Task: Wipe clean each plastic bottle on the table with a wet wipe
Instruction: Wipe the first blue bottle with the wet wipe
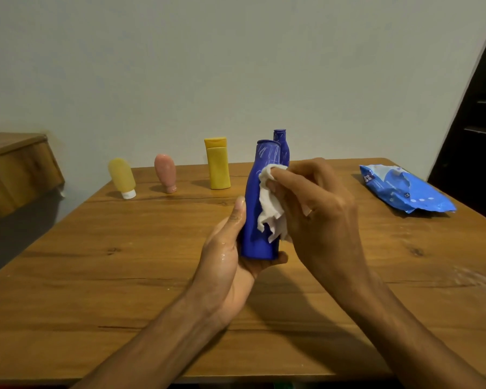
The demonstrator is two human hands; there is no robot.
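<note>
1. Head view: a blue bottle [253, 189] is held upright above the middle of the table [110, 270], clear of the wood, with white scratch-like marks seen near its neck.
2. Its lower body is gripped by the left hand [227, 265]; the thumb is laid up the bottle's left side and the fingers are curled under and round its base. The hand's skin is seen to be wet.
3. A crumpled white wipe [270, 211] is pinched in the right hand [317, 209] and pressed against the bottle's right side, from just below the neck down to its lower half.
4. The two hands are brought close together, one on each side of the bottle.
5. A second blue bottle [282, 144] is stood just behind, partly hidden by the held one.
6. Along the table's far edge, leftward, a yellow bottle [217, 167], a pink tube [165, 172] and a yellow tube [121, 176] are stood apart in a row, both tubes cap down.
7. A blue pack [404, 189] is laid at the table's far right, well apart from the hands.
</note>
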